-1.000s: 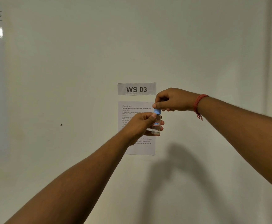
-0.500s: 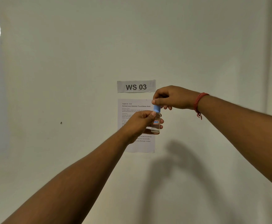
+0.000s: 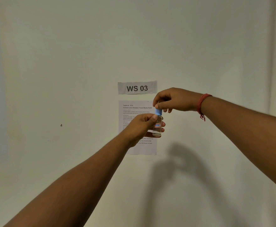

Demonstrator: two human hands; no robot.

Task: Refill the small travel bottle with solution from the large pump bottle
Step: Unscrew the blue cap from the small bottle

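1. both hands and the small travel bottle (image 3: pixel 158 126) sit slightly higher against the wall sheet (image 3: pixel 137 110) than before.
2. left hand (image 3: pixel 141 126) grips the upright bottle body; right hand (image 3: pixel 171 99) pinches its blue cap (image 3: pixel 158 111) directly above, on its long axis.

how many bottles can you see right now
1. The small travel bottle is held up before the wall, left hand gripping its body, right hand on its blue cap. No large pump bottle is in view.

Your left hand (image 3: pixel 141 126) holds the travel bottle (image 3: pixel 157 126) upright before the wall sheet (image 3: pixel 137 108); your right hand (image 3: pixel 175 99) sits above, on its cap (image 3: pixel 158 111). The sign (image 3: pixel 137 87) hangs above the sheet.
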